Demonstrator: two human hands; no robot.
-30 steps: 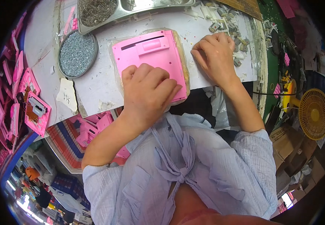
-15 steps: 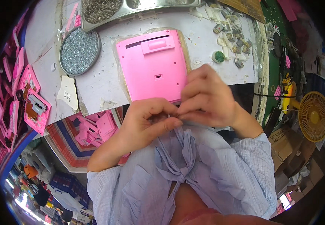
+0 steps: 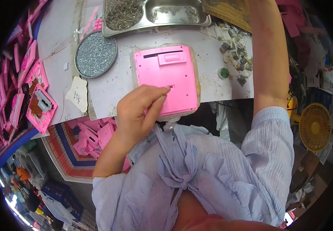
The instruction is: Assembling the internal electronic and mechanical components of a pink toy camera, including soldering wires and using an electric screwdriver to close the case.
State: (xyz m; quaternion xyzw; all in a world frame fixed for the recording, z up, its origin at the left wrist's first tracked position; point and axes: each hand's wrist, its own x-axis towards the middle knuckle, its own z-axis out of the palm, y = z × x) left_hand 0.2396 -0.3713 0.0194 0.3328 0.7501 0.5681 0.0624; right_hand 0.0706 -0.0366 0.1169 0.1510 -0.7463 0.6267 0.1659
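One white worktable (image 3: 212,88) took up most of the upper view. Across its far side sat a steel tray (image 3: 166,26) with small metal pieces in its compartments. Right forearm reached up past the tray's right end and out of frame; right hand out of view, so its state and any contents could not be told.

Pink casing (image 3: 164,73) lay flat on a plastic-wrapped pad (image 3: 198,88) at the near edge of the table. Judgement: light, stiff, smooth enough to slide under a fingertip; thin walls might crack if squeezed hard. Best hold: opposite side edges, clear of the long slit and raised block (image 3: 172,58).

Left hand (image 3: 137,104) hung over the casing's lower left, narrow, thumb and forefinger nearly meeting beside a small slot (image 3: 170,87). Could not tell whether a small piece was pinched there.

Round dish (image 3: 93,76), full of tiny silvery pieces, stood left of the casing. Smallest noted: a green-topped round item (image 3: 223,73), to its right.
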